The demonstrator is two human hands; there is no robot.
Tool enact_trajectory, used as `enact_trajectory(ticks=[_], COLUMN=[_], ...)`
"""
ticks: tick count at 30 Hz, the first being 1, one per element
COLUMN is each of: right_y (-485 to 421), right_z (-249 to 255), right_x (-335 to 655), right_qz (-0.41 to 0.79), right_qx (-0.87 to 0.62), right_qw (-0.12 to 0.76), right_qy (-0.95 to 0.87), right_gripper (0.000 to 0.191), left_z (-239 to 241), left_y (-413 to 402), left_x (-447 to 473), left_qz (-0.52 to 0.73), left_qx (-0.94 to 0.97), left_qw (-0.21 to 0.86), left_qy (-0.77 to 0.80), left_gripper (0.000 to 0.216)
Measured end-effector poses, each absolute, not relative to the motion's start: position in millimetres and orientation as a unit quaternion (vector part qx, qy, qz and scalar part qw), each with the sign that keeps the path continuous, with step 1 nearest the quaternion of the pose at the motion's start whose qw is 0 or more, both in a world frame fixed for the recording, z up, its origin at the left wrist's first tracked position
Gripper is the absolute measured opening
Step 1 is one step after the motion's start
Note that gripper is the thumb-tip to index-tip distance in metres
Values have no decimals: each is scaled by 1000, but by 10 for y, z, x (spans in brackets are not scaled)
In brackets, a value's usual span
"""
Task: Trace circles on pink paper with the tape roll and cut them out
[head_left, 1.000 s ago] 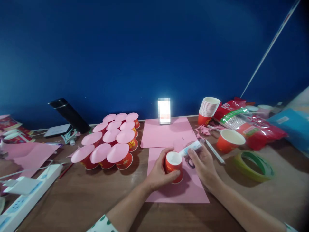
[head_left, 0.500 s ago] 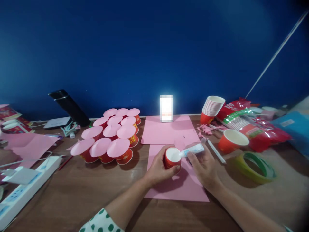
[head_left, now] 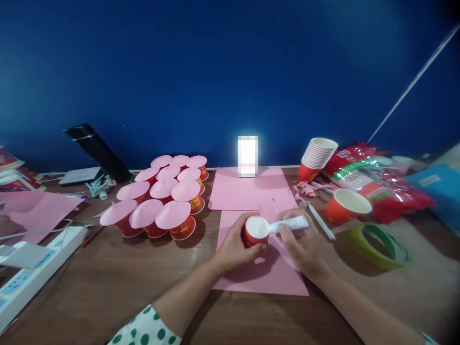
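Wooden surface [head_left: 108,282], blue wall behind.
- Large pink paper sheet [head_left: 262,278] lies under both hands.
- A cluster of red paper cups capped with pink paper discs [head_left: 161,208] stands at 10 o'clock from the hands, well apart.
- At 2 o'clock is a leaning stack of red paper cups [head_left: 316,158].
- At 3 o'clock are a lone open red cup [head_left: 347,206] and a yellow-green tape roll [head_left: 381,245].

None of these has shifted over the last second, apart from drift of the view.

Left hand [head_left: 235,247]: fingers wrapped tight round a small red paper cup with a white end [head_left: 256,230]. A second ago the cup stood with its wide edge down on the sheet. Now it is raised clear of the paper and tipped, white end turned up and toward 3 o'clock.

Right hand [head_left: 304,242]: fingers clamped on a white-and-blue squeeze tube [head_left: 292,223]. The tube lies flatter than before. Its nozzle has closed in from beside the cup to touch the white end at its 3 o'clock edge.

Judgement: tube and cup have now met, so application on the white end looks under way. Whether anything has come out of the nozzle is too small to tell.
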State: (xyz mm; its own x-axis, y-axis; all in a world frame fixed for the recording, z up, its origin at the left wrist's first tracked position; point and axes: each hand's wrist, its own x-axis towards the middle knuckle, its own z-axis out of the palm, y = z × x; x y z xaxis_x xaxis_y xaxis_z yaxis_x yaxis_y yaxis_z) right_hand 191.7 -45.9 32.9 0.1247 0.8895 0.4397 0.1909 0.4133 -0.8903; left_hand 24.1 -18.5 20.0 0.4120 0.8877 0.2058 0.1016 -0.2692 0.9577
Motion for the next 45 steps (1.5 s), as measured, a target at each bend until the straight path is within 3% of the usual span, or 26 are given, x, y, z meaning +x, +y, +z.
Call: enact_trajectory(ticks=[25,38,45], right_y=[-445,-462,-459], right_z=[437,433,389], right_x=[1961,1906,1938], right_qz=[210,305,226], right_qx=[-503,-473,-477], right_qw=[542,619,591], right_qy=[-639,-549,-610], right_gripper=[9,8,12], left_z=[175,231,235], left_y=[-171,-184,-191], left_x=[243,242,257], left_qz=[407,396,401], left_qx=[692,697,694], left_qw=[479,471,465], left_qy=[356,367,375], left_gripper=[57,55,55])
